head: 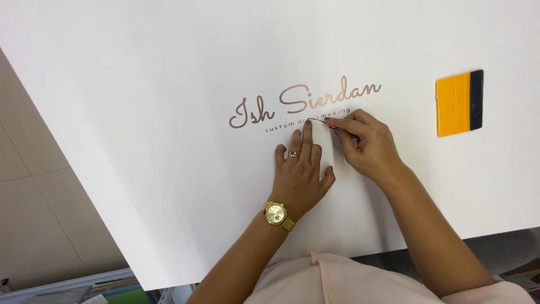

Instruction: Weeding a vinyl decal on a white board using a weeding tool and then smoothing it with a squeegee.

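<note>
A large white counter (140,73) fills nearly the whole view, its surface smooth and matte, lit evenly by soft light with only faint shading. Its left edge runs on a slant from the upper left down toward the bottom middle. Left of that edge lies a floor of pale beige tiles (34,214) with thin grout lines. At the bottom, just below the counter's lower left corner, stand light grey storage trays (62,290) with green and dark sheets in them. Beyond the counter's lower right edge a strip of dark grey flooring (500,247) shows, dimmer than the tiles.
</note>
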